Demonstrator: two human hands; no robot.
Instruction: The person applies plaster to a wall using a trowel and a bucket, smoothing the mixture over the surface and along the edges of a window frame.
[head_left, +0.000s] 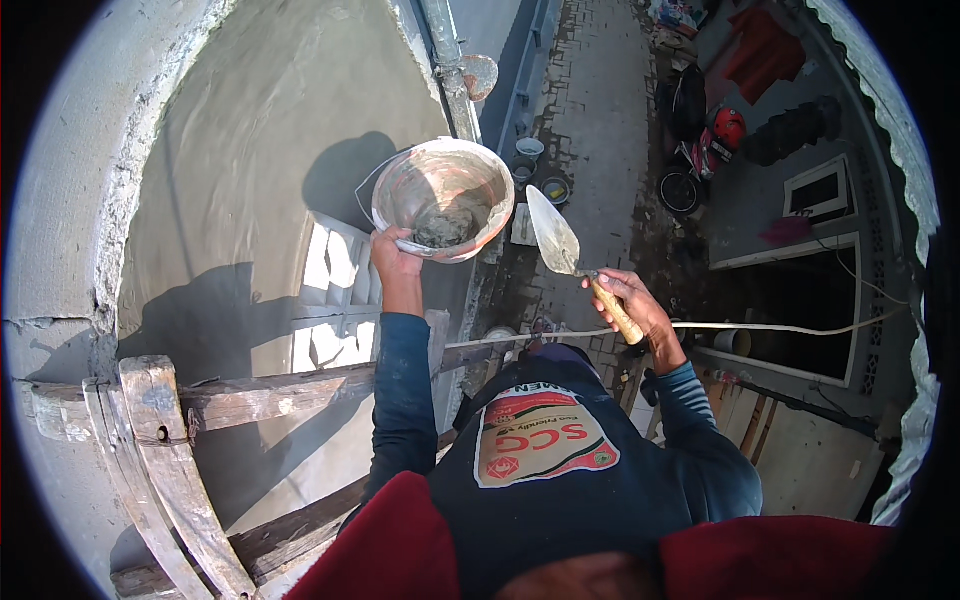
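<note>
My left hand (398, 258) grips the near rim of a mortar bucket (392, 195), tilted so its inside shows. Wet grey mortar (448, 225) lies in the bottom, and dried mortar coats the bucket's walls. A thin wire handle hangs at its left side. To the right of the bucket, my right hand (640, 305) is closed around the wooden handle of a pointing trowel (552, 232). Its pointed metal blade slants up toward the bucket and bears some grey mortar. Blade and bucket are apart.
A freshly plastered wall (260, 150) rises at left, with a white vent block (335, 290) set in it. Wooden scaffold poles (180, 470) cross the lower left. A metal pole (445, 60) stands beyond the bucket. Far below run a paved lane (595, 90), buckets (530, 148) and a cable (780, 327).
</note>
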